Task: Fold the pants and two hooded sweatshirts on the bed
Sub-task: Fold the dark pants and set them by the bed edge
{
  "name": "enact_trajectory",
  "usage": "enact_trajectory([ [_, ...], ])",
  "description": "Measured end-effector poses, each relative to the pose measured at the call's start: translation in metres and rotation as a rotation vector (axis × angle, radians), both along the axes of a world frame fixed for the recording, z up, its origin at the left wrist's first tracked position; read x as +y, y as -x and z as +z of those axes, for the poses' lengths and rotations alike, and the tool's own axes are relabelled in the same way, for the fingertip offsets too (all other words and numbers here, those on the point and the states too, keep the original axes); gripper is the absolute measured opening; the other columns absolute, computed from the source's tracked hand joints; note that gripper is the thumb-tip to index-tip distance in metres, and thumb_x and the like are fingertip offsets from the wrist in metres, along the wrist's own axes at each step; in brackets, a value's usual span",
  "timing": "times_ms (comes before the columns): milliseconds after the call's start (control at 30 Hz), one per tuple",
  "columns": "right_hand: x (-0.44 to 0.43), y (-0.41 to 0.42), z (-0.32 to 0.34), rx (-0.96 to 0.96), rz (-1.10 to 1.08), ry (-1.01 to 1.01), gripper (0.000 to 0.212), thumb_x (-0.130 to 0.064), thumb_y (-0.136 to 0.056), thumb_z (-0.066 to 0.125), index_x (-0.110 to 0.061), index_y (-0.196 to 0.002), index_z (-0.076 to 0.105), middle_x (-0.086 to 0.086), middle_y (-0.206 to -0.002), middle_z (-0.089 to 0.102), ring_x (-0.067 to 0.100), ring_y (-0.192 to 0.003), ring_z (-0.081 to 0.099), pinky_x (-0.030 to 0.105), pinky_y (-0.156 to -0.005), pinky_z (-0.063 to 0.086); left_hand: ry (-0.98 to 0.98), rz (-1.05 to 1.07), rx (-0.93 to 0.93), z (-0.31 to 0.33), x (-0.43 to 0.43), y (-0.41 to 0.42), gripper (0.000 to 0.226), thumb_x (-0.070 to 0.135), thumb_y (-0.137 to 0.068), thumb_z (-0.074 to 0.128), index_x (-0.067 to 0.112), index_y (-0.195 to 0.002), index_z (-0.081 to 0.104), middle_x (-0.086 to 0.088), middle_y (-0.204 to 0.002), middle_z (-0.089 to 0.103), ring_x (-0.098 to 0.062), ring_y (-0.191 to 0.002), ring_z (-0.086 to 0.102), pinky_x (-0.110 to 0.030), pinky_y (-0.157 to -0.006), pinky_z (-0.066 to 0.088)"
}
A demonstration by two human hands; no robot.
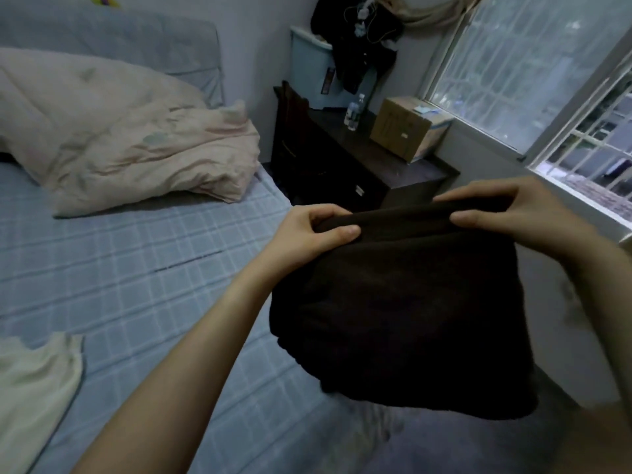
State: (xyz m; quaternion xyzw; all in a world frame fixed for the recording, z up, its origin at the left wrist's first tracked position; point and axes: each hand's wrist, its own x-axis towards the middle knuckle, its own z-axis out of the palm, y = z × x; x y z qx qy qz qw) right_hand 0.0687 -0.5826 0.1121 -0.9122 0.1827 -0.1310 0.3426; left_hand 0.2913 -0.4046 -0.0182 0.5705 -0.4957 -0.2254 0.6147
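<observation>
Both hands are raised and hold one dark garment (403, 319) by its top edge.

Left hand (307, 234): thumb on the near side, fingers curled over the far side, pinching the folded edge at its left end.

Right hand (513, 206): the same pinch at the right end, thumb toward the camera.

The garment hangs from the two grips in a bunched, doubled-over mass. Pants or sweatshirt: cannot tell, the cloth is too dark. It is held in the air at the right side of the bed (136, 268), partly over the mattress edge and partly over the floor.

A cream garment (34, 388) lies crumpled on the bed at lower left, well apart from the hands. A pink quilt (119, 138) is heaped at the head of the bed. The dark nightstand (359, 155) beside the bed carries a cardboard box (403, 128) and a water bottle (354, 112). A window (547, 80) is at the right.
</observation>
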Motion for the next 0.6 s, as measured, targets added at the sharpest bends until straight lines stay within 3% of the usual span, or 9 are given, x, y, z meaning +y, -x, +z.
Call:
enact_trajectory([
  [133, -0.046, -0.041, 0.015, 0.013, 0.061, 0.048, 0.033, -0.030, -0.076, 0.078, -0.029, -0.109, 0.078, -0.009, -0.100, 0.077, 0.002, -0.095, 0.071, 0.013, -0.079, 0.053, 0.015, 0.081, 0.066, -0.002, -0.034, -0.012, 0.006, 0.030, -0.088, 0.072, 0.035, -0.090, 0.073, 0.014, -0.084, 0.073, 0.000, -0.081, 0.069, -0.011, -0.069, 0.048],
  [233, -0.075, -0.088, -0.017, 0.062, 0.156, 0.035, 0.032, -0.029, -0.078, 0.077, -0.028, -0.109, 0.077, -0.009, -0.100, 0.076, 0.001, -0.095, 0.069, 0.014, -0.084, 0.052, -0.063, 0.192, 0.119, -0.028, -0.040, -0.033, 0.005, 0.027, -0.088, 0.072, 0.026, -0.092, 0.074, 0.009, -0.085, 0.074, -0.003, -0.082, 0.069, -0.013, -0.071, 0.049],
  [400, -0.089, -0.180, -0.157, 0.244, 0.387, -0.095, 0.028, -0.012, -0.083, 0.077, -0.014, -0.111, 0.077, -0.009, -0.098, 0.073, -0.011, -0.089, 0.064, 0.002, -0.082, 0.041, -0.358, 0.364, 0.159, -0.111, 0.003, -0.069, 0.002, 0.020, -0.086, 0.075, 0.022, -0.086, 0.074, 0.014, -0.077, 0.072, 0.004, -0.075, 0.065, -0.011, -0.072, 0.047],
  [600, -0.025, -0.253, -0.354, 0.438, 0.669, -0.248, 0.028, -0.012, -0.086, 0.076, -0.015, -0.114, 0.076, 0.003, -0.107, 0.073, 0.007, -0.103, 0.067, 0.015, -0.096, 0.044, -0.761, 0.519, 0.269, -0.224, 0.100, -0.077, 0.010, 0.028, -0.085, 0.076, 0.019, -0.090, 0.078, 0.010, -0.084, 0.076, 0.001, -0.079, 0.069, -0.011, -0.074, 0.047],
])
